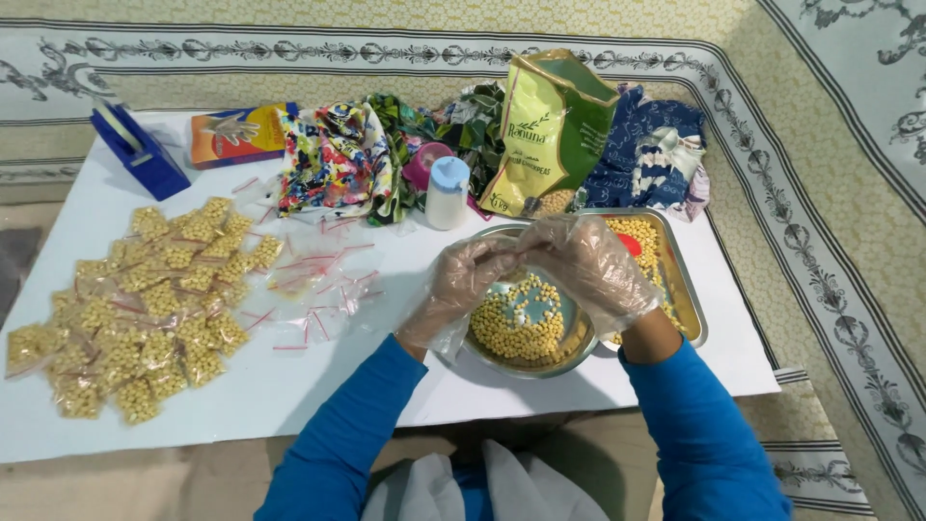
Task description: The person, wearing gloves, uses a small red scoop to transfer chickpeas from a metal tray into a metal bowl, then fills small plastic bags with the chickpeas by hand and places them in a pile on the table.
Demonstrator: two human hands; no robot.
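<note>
My left hand and my right hand, both in clear plastic gloves, meet fingertip to fingertip over a round steel bowl of yellow chickpeas. The fingers are pinched together; something small may be held between them, but it is hidden. Behind the bowl stands a rectangular steel tray with more chickpeas and a red scoop. A pile of filled small zip bags lies at the left. Empty clear zip bags lie in the middle.
A green-yellow chickpea sack stands open at the back. Beside it are a white bottle, patterned cloths, a dark blue cloth, a blue tape dispenser and an orange box of gloves. The white board lies on a patterned sheet.
</note>
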